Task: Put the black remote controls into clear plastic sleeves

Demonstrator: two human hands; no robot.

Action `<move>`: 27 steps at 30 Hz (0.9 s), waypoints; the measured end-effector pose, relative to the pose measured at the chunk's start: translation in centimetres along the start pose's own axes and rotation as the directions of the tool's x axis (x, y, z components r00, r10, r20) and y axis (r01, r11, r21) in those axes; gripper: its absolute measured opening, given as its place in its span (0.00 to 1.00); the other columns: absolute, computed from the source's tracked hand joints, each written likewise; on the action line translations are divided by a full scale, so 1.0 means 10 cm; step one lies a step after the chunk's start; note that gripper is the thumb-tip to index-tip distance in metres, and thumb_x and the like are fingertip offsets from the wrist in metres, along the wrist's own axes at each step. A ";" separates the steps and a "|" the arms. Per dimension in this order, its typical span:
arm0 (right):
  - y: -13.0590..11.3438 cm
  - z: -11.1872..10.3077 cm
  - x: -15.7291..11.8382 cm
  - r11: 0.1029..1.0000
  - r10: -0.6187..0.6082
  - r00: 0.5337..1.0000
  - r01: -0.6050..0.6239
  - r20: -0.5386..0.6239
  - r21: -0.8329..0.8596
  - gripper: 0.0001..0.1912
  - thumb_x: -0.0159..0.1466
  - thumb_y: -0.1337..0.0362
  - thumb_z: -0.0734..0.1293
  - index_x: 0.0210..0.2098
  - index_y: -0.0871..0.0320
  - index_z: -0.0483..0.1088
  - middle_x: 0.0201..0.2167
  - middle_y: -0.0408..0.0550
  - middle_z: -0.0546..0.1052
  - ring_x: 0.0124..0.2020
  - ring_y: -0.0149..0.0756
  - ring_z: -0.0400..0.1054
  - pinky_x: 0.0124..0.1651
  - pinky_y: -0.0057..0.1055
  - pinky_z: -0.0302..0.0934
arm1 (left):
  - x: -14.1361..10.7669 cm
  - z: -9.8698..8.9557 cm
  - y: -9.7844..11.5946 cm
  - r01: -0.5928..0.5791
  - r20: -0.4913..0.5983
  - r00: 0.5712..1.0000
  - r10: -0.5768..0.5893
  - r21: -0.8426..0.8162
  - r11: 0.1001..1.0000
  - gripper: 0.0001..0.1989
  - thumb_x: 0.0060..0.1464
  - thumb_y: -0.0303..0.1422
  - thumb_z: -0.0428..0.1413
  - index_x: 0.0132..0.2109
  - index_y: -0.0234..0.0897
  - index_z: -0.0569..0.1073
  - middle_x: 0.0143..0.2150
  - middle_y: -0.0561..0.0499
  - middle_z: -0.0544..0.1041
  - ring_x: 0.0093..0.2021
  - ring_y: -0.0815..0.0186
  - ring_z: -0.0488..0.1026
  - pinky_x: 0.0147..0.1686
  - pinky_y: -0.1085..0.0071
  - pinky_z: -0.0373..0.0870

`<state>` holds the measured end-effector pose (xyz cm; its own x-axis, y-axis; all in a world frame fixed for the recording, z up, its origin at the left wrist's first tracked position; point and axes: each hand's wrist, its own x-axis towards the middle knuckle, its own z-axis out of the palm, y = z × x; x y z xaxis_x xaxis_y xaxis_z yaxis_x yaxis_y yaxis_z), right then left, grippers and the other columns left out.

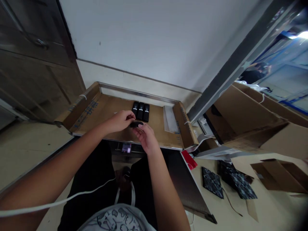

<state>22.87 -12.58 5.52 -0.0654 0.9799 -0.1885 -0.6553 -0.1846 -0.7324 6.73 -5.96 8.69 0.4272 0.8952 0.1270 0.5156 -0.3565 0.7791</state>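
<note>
My left hand (121,121) and my right hand (146,138) meet over the front of a cardboard-lined work surface (108,106). Between them is a small, dark elongated object (136,124), too blurred to name more exactly. The right thumb and fingers are closed on its right end, and the left fingertips pinch at its left end. Just beyond my hands, three black oblong pieces (140,110) with small white labels lie side by side on the cardboard. To their right rests a flat whitish sheet or bag (171,119).
Raised cardboard edges (186,126) bound the surface on both sides, with a white wall (154,38) behind. Large open cartons (250,112) stand at the right, and dark patterned pieces (212,182) lie on the floor. A white cable (72,196) crosses near my left forearm.
</note>
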 end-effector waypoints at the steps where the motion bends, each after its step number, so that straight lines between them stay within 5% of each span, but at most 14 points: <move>1: -0.01 0.01 0.01 1.000 -0.006 1.000 0.006 -0.022 -0.011 0.12 0.49 0.65 0.77 0.34 0.58 0.75 0.33 0.43 0.81 0.37 0.32 0.75 0.46 0.29 0.70 | 0.03 -0.01 0.01 0.007 0.009 1.000 -0.007 0.016 1.000 0.09 0.56 0.34 0.54 0.39 0.35 0.76 0.35 0.48 0.79 0.35 0.63 0.74 0.36 0.68 0.67; 8: -0.13 0.11 0.08 0.998 -0.062 0.993 0.059 -0.096 -0.038 0.16 0.48 0.64 0.78 0.34 0.57 0.73 0.29 0.40 0.77 0.31 0.29 0.72 0.42 0.29 0.70 | 0.19 -0.08 0.17 -0.045 0.044 0.998 0.043 0.054 0.998 0.08 0.55 0.33 0.52 0.38 0.36 0.75 0.34 0.48 0.78 0.33 0.65 0.73 0.34 0.69 0.66; 16: -0.27 0.30 0.07 0.885 -0.177 0.978 0.110 -0.108 -0.453 0.20 0.52 0.56 0.76 0.41 0.56 0.71 0.36 0.44 0.77 0.36 0.33 0.72 0.31 0.27 0.68 | 0.24 -0.23 0.49 -0.099 0.046 0.994 0.101 -0.047 0.994 0.07 0.55 0.34 0.55 0.39 0.36 0.74 0.32 0.50 0.77 0.31 0.66 0.72 0.31 0.70 0.66; 27: -0.37 0.31 0.06 0.923 -0.044 0.999 0.041 0.002 -0.384 0.12 0.56 0.58 0.72 0.38 0.54 0.70 0.35 0.44 0.79 0.31 0.37 0.77 0.31 0.32 0.70 | 0.18 -0.32 0.65 -0.159 -0.039 0.987 0.155 -0.164 0.974 0.04 0.55 0.29 0.56 0.38 0.35 0.74 0.32 0.51 0.75 0.32 0.67 0.71 0.35 0.70 0.65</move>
<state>22.96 -11.05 10.15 -0.0383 0.9872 -0.1547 -0.3186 -0.1588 -0.9345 8.53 -5.79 15.97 0.4725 0.8391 0.2696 0.3120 -0.4453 0.8393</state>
